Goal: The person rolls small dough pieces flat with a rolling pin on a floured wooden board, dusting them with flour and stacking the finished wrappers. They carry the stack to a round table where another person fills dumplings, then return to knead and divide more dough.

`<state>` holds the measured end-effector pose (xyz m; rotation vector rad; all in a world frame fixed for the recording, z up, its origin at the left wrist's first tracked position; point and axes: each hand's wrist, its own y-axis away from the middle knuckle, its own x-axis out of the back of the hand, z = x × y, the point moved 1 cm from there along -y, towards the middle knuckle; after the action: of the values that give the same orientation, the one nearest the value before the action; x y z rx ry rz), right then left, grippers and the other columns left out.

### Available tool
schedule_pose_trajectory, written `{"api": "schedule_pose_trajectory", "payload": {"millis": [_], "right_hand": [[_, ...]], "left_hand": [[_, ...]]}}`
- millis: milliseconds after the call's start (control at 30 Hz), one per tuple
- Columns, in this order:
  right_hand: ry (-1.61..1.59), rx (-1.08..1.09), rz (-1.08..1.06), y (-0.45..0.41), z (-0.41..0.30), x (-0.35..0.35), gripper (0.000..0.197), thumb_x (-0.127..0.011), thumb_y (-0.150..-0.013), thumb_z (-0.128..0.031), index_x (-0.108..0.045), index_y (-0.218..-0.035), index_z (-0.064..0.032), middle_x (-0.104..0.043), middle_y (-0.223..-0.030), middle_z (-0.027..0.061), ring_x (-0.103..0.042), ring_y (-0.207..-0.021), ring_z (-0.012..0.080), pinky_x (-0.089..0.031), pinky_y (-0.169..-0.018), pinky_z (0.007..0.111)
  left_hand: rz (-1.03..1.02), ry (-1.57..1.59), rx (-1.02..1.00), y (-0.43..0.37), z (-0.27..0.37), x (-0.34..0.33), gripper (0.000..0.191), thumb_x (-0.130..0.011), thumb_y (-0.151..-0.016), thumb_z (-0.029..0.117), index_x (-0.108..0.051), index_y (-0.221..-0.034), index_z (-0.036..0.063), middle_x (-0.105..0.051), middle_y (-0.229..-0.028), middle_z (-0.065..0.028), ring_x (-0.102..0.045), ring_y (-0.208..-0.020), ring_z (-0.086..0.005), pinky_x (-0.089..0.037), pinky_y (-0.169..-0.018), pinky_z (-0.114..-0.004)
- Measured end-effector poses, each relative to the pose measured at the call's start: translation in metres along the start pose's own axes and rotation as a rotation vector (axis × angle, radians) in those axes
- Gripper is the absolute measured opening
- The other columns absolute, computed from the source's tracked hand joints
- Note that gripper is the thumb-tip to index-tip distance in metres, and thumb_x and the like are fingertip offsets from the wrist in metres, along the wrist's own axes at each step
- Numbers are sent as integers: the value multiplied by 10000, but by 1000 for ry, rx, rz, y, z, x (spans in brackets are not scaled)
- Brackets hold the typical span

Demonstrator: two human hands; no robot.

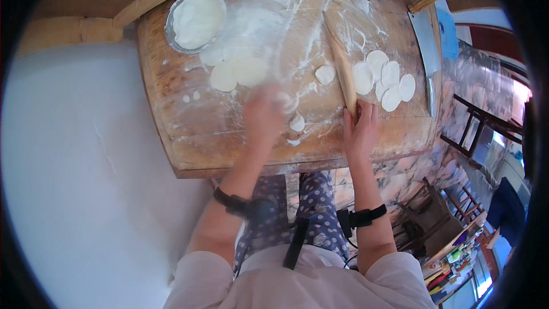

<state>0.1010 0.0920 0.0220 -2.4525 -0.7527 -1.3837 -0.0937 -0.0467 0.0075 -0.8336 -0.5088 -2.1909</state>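
Observation:
My right hand grips the near end of a wooden rolling pin, which lies lengthwise on the floured wooden board. My left hand is blurred by motion over the board. A pale round of dough shows at its fingers, but whether it is held cannot be made out. Just right of that hand lies a small lump of dough. Another flattened piece sits left of the pin. Thin rolled dough rounds overlap beyond my left hand. Several smaller flattened discs cluster right of the pin.
A metal bowl of flour stands at the board's far left. A cleaver lies along the right edge of the wooden board, its handle towards me. Two dough bits rest at left. A white wall borders the left side.

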Motion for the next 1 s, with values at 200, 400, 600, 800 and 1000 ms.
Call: {"api": "schedule_pose_trajectory", "payload": {"millis": [200, 400, 600, 800, 1000], "right_hand": [[-528, -366, -113, 33, -26, 13, 277, -623, -926, -7, -525, -1185, 14, -574, -1021, 142, -568, -910, 217, -485, -786, 335], [-802, -386, -76, 74, -38, -11, 282, -619, -923, 24, -510, -1183, 26, -591, -1028, 114, -567, -929, 149, -487, -838, 285], [-878, -466, -106, 71, -32, 4, 284, -642, -939, 13, -503, -1187, 26, -598, -1040, 101, -568, -949, 136, -483, -830, 275], [-885, -451, -49, 87, -30, 14, 248, -636, -962, 10, -496, -1166, -14, -567, -1065, 40, -544, -971, 95, -460, -861, 247], [-838, -477, -68, 95, -13, 11, 281, -650, -951, 28, -493, -1176, -31, -561, -1053, 36, -552, -955, 88, -455, -842, 224]], "left_hand": [[-95, -158, -47, 9, -5, 29, 516, -713, -873, 95, -554, -1362, 51, -633, -1306, -166, -604, -1208, -340, -476, -1030, -445], [-282, -463, -297, -21, 19, -18, 640, -619, -941, 289, -429, -1499, 40, -292, -1636, -173, -201, -1544, -348, -133, -1246, -556], [-266, -499, -286, -37, 18, -30, 634, -592, -943, 306, -439, -1502, 49, -231, -1664, -162, -126, -1570, -340, -41, -1259, -582], [-43, -317, -407, -28, 9, -2, 409, -616, -942, 144, -589, -1340, 55, -458, -1510, -175, -394, -1437, -356, -322, -1170, -508], [-267, -117, -386, 29, 20, 10, 329, -764, -855, 140, -663, -1156, 52, -636, -1190, -127, -633, -1094, -341, -537, -920, -441]]}}
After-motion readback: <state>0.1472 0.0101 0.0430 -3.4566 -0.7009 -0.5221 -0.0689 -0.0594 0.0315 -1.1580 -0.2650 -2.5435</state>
